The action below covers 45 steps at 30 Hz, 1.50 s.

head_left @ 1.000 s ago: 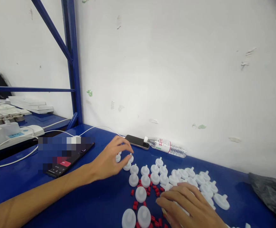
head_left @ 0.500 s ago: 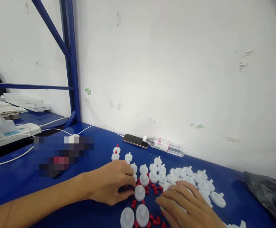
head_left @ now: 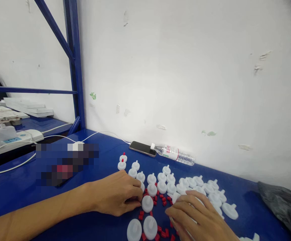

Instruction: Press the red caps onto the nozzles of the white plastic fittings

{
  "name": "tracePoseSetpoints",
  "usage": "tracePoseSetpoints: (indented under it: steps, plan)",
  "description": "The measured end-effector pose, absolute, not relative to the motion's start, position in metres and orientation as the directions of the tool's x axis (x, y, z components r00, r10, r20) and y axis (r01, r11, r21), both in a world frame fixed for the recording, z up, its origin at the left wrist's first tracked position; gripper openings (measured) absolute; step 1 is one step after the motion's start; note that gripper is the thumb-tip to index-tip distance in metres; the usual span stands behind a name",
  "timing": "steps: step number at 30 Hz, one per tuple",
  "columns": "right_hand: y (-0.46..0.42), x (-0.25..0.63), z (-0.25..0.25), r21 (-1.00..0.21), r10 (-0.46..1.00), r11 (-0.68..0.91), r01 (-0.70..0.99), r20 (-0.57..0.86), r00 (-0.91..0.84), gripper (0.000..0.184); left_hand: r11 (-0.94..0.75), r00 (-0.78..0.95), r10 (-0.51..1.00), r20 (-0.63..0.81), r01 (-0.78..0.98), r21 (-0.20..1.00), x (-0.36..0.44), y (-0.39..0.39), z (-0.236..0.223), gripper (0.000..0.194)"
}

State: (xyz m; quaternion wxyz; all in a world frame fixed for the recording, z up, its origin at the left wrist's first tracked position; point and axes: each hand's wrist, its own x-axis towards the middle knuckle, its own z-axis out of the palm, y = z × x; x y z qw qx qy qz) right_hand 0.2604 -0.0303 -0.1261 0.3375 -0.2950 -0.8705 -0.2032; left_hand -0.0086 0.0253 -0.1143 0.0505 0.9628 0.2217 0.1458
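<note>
Several white plastic discs with a short nozzle (head_left: 147,204) stand in loose rows on the blue table, with small red caps (head_left: 164,201) scattered among them. My left hand (head_left: 121,194) rests on the left of the rows, its fingers curled and the thumb tip brought close to the fingertips beside a disc. Whatever it pinches is hidden. Over the discs on the right lies my right hand (head_left: 198,214), fingers stretched and slightly bent, its tips near red caps; the thumb is mostly covered. At the back left, two discs (head_left: 121,165) carry red caps on their nozzles.
A phone (head_left: 142,149) on a white cable and a clear plastic bottle (head_left: 173,153) lie along the wall. To the left are a blurred-out dark object (head_left: 62,167), a power strip (head_left: 22,140) and a blue metal frame (head_left: 74,67). A dark plastic bag (head_left: 281,207) is at right.
My left hand has shifted slightly down and left, showing more of a disc behind it. My right thumb has moved down under the fingers. The discs look unmoved.
</note>
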Motion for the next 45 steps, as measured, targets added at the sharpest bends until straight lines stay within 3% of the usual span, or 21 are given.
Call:
tracePoseSetpoints:
  steps: [11, 15, 38, 45]
  plan:
    - [-0.033, 0.262, -0.123, 0.145, 0.401, 0.738, 0.659, 0.691, -0.601, 0.033, -0.851, 0.740, 0.506, 0.443, 0.343, 0.398, -0.001, 0.024, -0.121, 0.013]
    - [-0.032, 0.261, -0.123, 0.147, 0.399, 0.739, 0.657, 0.691, -0.603, 0.033, -0.854, 0.739, 0.487, 0.465, 0.290, 0.432, 0.004, 0.022, -0.127, 0.014]
    - [-0.033, 0.261, -0.127, 0.119, 0.425, 0.750, 0.650, 0.666, -0.613, 0.037, -0.860, 0.739, 0.482, 0.471, 0.295, 0.417, 0.009, 0.022, -0.138, 0.016]
    - [-0.030, 0.264, -0.126, 0.147, 0.411, 0.741, 0.656, 0.673, -0.615, 0.036, -0.915, 0.703, 0.395, 0.591, 0.245, 0.321, 0.009, 0.018, -0.132, 0.012]
